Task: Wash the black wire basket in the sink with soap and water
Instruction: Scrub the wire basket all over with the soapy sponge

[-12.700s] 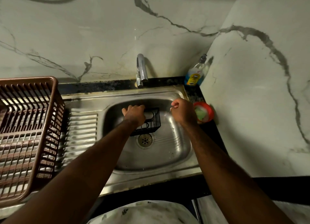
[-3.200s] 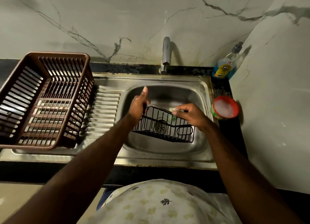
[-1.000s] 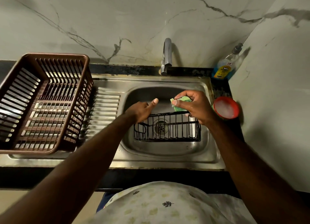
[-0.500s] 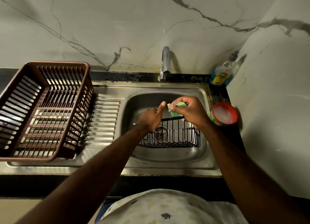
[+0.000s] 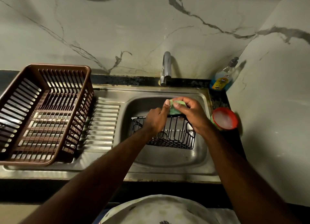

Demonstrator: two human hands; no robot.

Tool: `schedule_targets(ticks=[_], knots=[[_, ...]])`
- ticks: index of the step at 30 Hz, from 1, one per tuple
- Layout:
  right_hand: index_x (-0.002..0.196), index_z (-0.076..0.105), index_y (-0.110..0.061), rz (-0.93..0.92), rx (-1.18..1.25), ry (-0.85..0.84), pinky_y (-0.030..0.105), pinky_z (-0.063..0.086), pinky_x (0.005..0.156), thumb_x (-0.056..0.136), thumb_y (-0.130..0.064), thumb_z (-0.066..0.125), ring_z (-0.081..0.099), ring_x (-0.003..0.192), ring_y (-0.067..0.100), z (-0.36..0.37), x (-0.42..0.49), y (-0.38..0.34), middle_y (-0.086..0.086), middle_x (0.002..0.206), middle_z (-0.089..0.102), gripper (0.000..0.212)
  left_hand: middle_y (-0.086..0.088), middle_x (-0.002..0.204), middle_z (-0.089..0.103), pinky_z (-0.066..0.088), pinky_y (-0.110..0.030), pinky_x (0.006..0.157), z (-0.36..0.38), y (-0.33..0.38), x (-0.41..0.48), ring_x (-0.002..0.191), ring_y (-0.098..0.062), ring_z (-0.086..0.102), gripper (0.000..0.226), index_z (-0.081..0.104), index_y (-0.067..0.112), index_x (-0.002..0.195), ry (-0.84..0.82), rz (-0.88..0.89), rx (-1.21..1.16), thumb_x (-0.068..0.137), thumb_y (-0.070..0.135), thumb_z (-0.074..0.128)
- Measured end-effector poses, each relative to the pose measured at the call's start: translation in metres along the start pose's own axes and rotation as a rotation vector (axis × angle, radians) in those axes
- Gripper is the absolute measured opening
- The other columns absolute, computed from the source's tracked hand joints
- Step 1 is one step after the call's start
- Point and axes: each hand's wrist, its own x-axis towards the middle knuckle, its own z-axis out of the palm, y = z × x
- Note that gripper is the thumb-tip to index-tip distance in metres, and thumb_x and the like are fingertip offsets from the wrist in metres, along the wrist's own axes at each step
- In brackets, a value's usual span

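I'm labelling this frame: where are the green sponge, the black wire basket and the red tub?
green sponge (image 5: 173, 111), head view, its exposed lower face.
black wire basket (image 5: 177, 136), head view, near side wires.
red tub (image 5: 224, 108), head view, far rim.

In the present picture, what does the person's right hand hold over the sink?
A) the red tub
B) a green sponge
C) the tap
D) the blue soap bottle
B: the right hand pinches a green sponge between thumb and fingers, at the top rim of the black wire basket.
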Motion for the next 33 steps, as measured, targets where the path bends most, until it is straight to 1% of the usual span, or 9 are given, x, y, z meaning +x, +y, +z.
schedule_targets(ticks=[2, 4, 7, 12, 18, 21, 24, 30, 33], knots=[[0.109, 0.071, -0.022, -0.039, 0.080, -0.005, 0.041, 0.057, 0.090, 0.098, -0.018, 0.059, 0.068, 0.107, 0.025, -0.010, 0.004, 0.000, 0.003, 0.112, 0.072, 0.017, -0.004, 0.061, 0.052, 0.041, -0.034, 0.059, -0.006, 0.001, 0.003, 0.055, -0.018, 0.046, 0.076, 0.061, 0.008, 0.070, -0.027, 0.012, 0.049, 0.094, 0.072, 0.030], [0.109, 0.071, -0.022, -0.049, 0.133, -0.010, 0.045, 0.054, 0.096, 0.096, -0.021, 0.057, 0.066, 0.112, 0.030, -0.018, 0.005, -0.001, 0.007, 0.116, 0.071, 0.018, -0.003, 0.065, 0.054, 0.040, -0.033, 0.060, -0.010, 0.001, 0.005, 0.058, -0.016, 0.047, 0.078, 0.064, 0.005, 0.077, -0.078, 0.014, 0.096, 0.085, 0.079, 0.041], [0.100, 0.073, -0.023, -0.089, 0.120, 0.028, 0.046, 0.054, 0.094, 0.093, -0.024, 0.061, 0.067, 0.109, 0.030, -0.024, 0.004, -0.001, 0.006, 0.110, 0.073, 0.014, -0.002, 0.068, 0.057, 0.040, -0.031, 0.061, -0.011, -0.002, 0.009, 0.060, -0.014, 0.048, 0.067, 0.062, 0.012, 0.072, -0.066, 0.008, 0.103, 0.084, 0.077, 0.053], [0.095, 0.074, -0.012, -0.207, 0.031, 0.008, 0.038, 0.057, 0.094, 0.086, -0.001, 0.073, 0.071, 0.105, 0.024, -0.024, 0.000, -0.002, 0.011, 0.108, 0.074, 0.014, -0.002, 0.068, 0.057, 0.043, -0.031, 0.060, -0.014, 0.000, 0.009, 0.060, -0.014, 0.050, 0.055, 0.063, 0.009, 0.075, -0.010, -0.034, 0.003, 0.091, 0.062, 0.060], [0.092, 0.074, -0.018, -0.143, -0.014, -0.028, 0.044, 0.056, 0.096, 0.083, 0.005, 0.074, 0.071, 0.103, 0.024, -0.039, -0.001, 0.012, 0.008, 0.105, 0.075, 0.024, -0.010, 0.069, 0.058, 0.044, -0.034, 0.058, -0.018, -0.008, 0.008, 0.060, -0.023, 0.049, 0.080, 0.066, -0.009, 0.091, 0.117, -0.081, -0.256, 0.085, 0.071, 0.061], [0.098, 0.074, -0.012, -0.119, -0.059, -0.043, 0.047, 0.057, 0.095, 0.085, 0.003, 0.074, 0.071, 0.104, 0.027, -0.050, 0.000, 0.016, 0.011, 0.107, 0.075, 0.020, -0.006, 0.065, 0.054, 0.041, -0.025, 0.049, -0.019, -0.005, 0.010, 0.052, -0.016, 0.046, 0.053, 0.065, -0.007, 0.093, 0.199, -0.154, -0.317, 0.100, 0.045, 0.059], [0.102, 0.072, -0.006, -0.158, -0.072, -0.075, 0.038, 0.059, 0.090, 0.085, 0.001, 0.074, 0.072, 0.101, 0.026, -0.039, 0.003, 0.006, 0.009, 0.105, 0.076, 0.019, -0.001, 0.064, 0.055, 0.041, -0.022, 0.047, -0.020, -0.003, 0.017, 0.050, -0.009, 0.045, 0.033, 0.067, 0.001, 0.089, 0.248, -0.206, -0.285, 0.104, 0.029, 0.057], [0.097, 0.070, -0.006, -0.161, -0.083, -0.114, 0.035, 0.059, 0.090, 0.084, 0.001, 0.075, 0.072, 0.100, 0.028, -0.017, 0.012, -0.012, 0.011, 0.104, 0.075, 0.016, -0.003, 0.062, 0.054, 0.039, -0.026, 0.050, -0.021, -0.003, 0.023, 0.051, -0.013, 0.045, 0.032, 0.063, 0.011, 0.075, 0.223, -0.222, -0.259, 0.103, 0.024, 0.057], [0.094, 0.071, -0.007, -0.149, -0.167, -0.150, 0.038, 0.059, 0.089, 0.083, -0.003, 0.077, 0.072, 0.098, 0.026, -0.029, 0.013, -0.007, 0.008, 0.101, 0.076, 0.013, -0.005, 0.072, 0.062, 0.042, -0.021, 0.048, -0.028, -0.006, 0.022, 0.056, -0.011, 0.050, 0.027, 0.068, 0.005, 0.091, 0.208, -0.241, -0.298, 0.103, 0.026, 0.057]])
